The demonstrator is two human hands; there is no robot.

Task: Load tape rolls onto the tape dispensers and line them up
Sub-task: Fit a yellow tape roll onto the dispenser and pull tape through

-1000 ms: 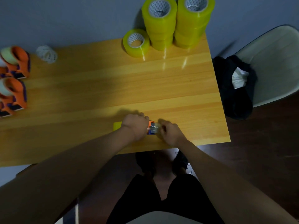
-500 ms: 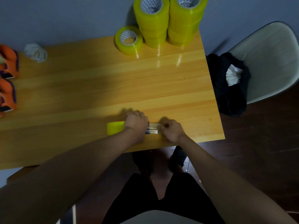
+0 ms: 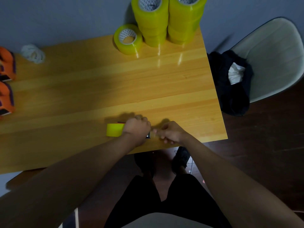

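At the far left edge of the wooden table sit two orange dispensers, one behind the other — the far dispenser and the near dispenser — both cut off by the frame, with dark purple trim showing. Just right of the far one lies a crumpled wad of clear tape; any print on it is too blurred to read.

Near the front edge of the table, a yellow tape roll stands on its side, loaded in a dispenser that is almost wholly hidden under the left hand. That hand is curled over the dispenser and grips it, knuckles up; only a thin orange and dark strip shows behind the roll and a dark corner below the fingers. Touching it on the right, the right hand has its fingers curled, pinching something pale at the dispenser's front end — what exactly, I cannot tell.

At the back of the table a single yellow roll lies flat, its core patterned in small printed marks that cannot be read. Beside it rise two stacks of yellow rolls, the left stack and the right stack.

Off the table's right side, a dark garment with a white label lies on a pale chair.
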